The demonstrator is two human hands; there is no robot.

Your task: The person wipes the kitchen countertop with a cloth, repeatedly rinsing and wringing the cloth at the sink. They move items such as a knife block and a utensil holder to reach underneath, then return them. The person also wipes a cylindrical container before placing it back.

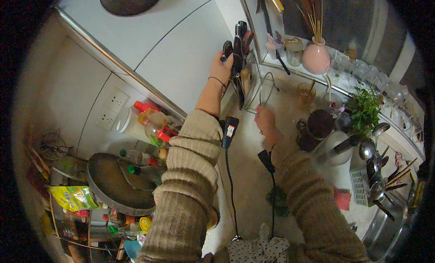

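Note:
My left hand (pixel 221 66) reaches up to a group of black-handled kitchen tools (pixel 238 49) in the corner, its fingers at a dark handle on their left side. Whether the fingers grip that handle cannot be told. The tools stand upright in a metal wire rack (pixel 253 93) on the worktop. Lower right of them, my right hand (pixel 265 117) is at the rack's lower edge, its fingers curled and partly hidden. A black device with a cord (pixel 230 132) hangs beside my left sleeve, and a second one (pixel 266 161) hangs by my right sleeve.
Right: a pink vase (pixel 316 57) and glass jars on the ledge, a green plant (pixel 365 105), a paper roll (pixel 334 149), a utensil basket (pixel 360 186) and a steel sink (pixel 387 225). Left: red-capped bottles (pixel 158 125), wall sockets (pixel 112 108) and a large pan (pixel 115 185).

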